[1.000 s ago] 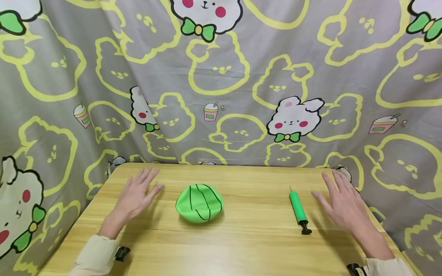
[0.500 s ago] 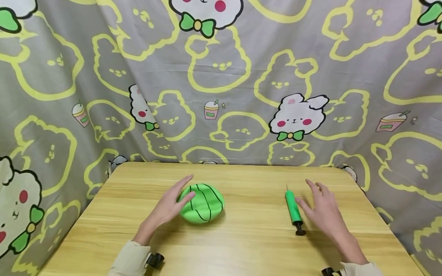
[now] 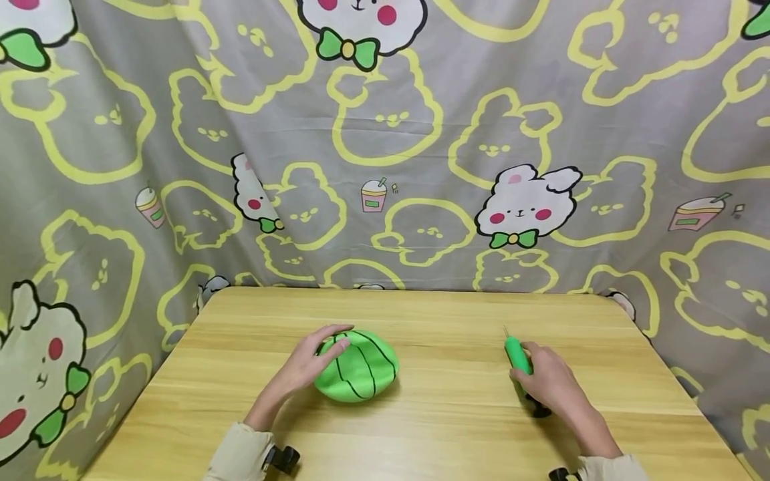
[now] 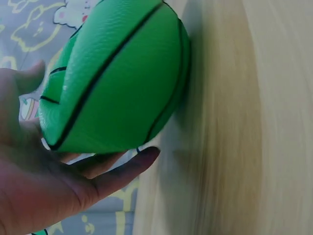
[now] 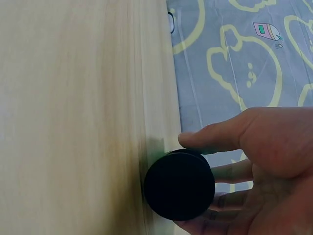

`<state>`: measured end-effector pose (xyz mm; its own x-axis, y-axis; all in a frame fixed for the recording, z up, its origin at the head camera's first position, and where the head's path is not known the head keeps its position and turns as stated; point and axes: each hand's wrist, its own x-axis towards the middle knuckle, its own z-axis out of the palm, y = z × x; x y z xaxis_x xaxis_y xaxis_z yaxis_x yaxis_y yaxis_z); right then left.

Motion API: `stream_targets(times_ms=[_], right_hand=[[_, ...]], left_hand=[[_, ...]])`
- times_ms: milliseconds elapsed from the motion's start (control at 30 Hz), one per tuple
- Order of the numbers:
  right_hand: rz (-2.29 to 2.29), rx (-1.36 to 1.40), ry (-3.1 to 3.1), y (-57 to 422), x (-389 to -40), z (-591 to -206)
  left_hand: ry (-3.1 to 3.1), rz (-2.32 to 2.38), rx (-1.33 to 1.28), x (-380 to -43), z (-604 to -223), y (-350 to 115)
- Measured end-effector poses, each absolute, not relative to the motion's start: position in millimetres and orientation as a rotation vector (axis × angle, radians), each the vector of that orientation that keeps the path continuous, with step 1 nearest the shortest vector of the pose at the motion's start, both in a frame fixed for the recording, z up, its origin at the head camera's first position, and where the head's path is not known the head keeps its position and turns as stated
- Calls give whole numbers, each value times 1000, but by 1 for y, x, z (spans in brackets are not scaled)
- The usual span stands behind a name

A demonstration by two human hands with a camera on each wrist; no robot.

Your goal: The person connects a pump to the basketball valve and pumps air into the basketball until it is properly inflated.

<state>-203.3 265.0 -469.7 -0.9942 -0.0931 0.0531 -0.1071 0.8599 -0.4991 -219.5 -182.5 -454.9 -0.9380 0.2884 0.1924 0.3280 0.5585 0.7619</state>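
Observation:
A limp, partly deflated green ball (image 3: 359, 374) with black lines lies on the wooden table, left of the middle. My left hand (image 3: 309, 361) is at its left side, thumb over the near top and the other fingers behind. In the left wrist view those fingers (image 4: 124, 174) look fairly straight along the ball's edge. To the right, a green hand pump (image 3: 515, 352) with a black handle and a thin needle points away from me. My right hand (image 3: 550, 377) grips its barrel. The pump's round black handle end (image 5: 179, 186) faces the right wrist camera and hides much of the barrel.
The light wooden table (image 3: 433, 427) ends at a grey curtain (image 3: 415, 147) with yellow animal outlines. More curtain hangs along the left and right sides. A black wrist mount (image 3: 283, 459) shows at my left sleeve.
Both hands have moved inward from the table's sides. The left hand has come to the ball's left side. The right hand has reached the pump and taken hold of it.

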Motion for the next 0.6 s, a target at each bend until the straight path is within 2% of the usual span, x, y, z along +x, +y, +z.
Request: stream_targets(times_ms=[133,367,600], right_hand=[[858,157,-3001,266,-200,-469],[894,173,-2996,269,-200,-464],[955,196,-2981,269,-197,-462]], left_hand=[[-2709,-1448,-577,-218,-449,-178],[-2786,-1577,-799,-210,-433,-178],[-2866,-1465,-893,-200,-431,-173]])
